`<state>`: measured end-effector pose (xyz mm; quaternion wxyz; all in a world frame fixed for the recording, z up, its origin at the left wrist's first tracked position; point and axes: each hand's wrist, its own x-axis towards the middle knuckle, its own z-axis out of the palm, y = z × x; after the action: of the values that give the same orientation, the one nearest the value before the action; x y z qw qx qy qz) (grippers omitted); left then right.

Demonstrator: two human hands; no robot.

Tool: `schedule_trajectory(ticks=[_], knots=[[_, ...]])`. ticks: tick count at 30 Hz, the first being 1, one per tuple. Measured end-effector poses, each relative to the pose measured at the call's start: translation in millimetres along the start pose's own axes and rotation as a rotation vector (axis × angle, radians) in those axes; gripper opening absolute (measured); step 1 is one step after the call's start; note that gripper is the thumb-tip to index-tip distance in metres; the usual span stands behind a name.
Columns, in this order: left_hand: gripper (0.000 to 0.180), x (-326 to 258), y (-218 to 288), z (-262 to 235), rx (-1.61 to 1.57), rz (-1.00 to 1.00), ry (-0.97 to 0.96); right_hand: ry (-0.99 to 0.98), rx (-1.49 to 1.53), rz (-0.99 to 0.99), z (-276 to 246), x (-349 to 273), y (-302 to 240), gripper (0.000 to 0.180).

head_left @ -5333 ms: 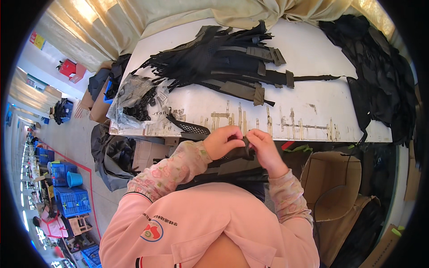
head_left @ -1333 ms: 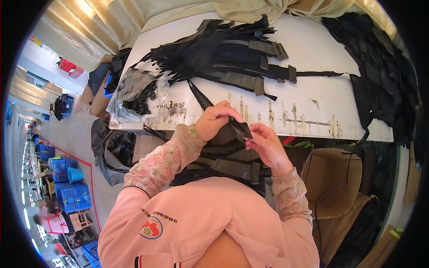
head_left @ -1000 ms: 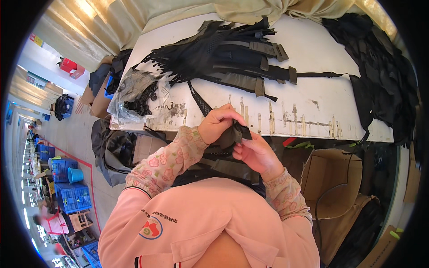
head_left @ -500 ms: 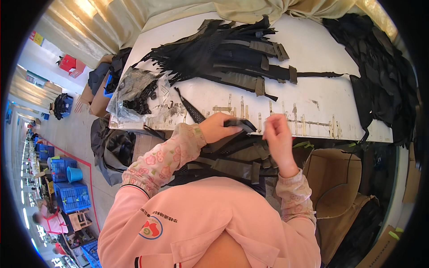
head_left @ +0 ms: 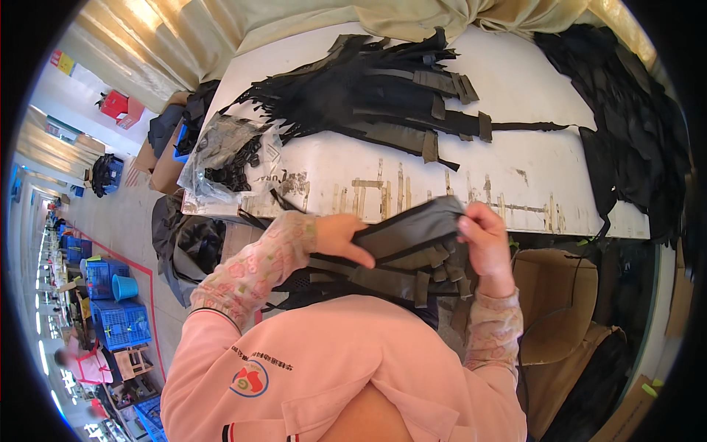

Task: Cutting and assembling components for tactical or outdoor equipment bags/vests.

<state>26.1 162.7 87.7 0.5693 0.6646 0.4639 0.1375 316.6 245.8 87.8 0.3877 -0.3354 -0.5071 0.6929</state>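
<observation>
A dark grey fabric strap with black edges (head_left: 412, 227) is spread at the table's front edge. My left hand (head_left: 342, 237) holds its left end, thumb stretched out and the other fingers partly hidden. My right hand (head_left: 486, 234) pinches the strap's right end between thumb and fingers. Below it, several similar black and grey straps (head_left: 383, 280) lie over my lap. On the table, farther off, is a pile of black mesh and grey straps (head_left: 331, 88), one long thin strap running from it to the right.
A clear plastic bag with small black parts (head_left: 236, 158) sits at the left of the white table (head_left: 515, 162). Black fabric (head_left: 626, 118) hangs over the right side. An open cardboard box (head_left: 552, 295) stands below right; a black bag (head_left: 188, 243) is below left.
The strap, bunched in my left hand before, is now spread between both hands. My right hand has come down and right and taken its end. My left hand has moved slightly down and left.
</observation>
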Motion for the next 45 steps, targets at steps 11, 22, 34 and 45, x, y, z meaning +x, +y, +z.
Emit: schedule_trajectory(ticks=[11,22,34,45], knots=[[0.047,-52,-94,65,0.721,-0.427,-0.350,0.051,-0.989,-0.062,-55,15,24,0.031],[0.035,-29,-31,16,0.464,-0.309,0.113,0.273,-1.163,-0.281,2,160,75,0.022],[0.016,54,6,16,0.536,0.331,0.480,0.000,-0.816,-0.430,31,-10,38,0.026],[0.020,69,13,23,0.051,0.145,0.577,0.223,-0.995,-0.526,49,-6,46,0.033]])
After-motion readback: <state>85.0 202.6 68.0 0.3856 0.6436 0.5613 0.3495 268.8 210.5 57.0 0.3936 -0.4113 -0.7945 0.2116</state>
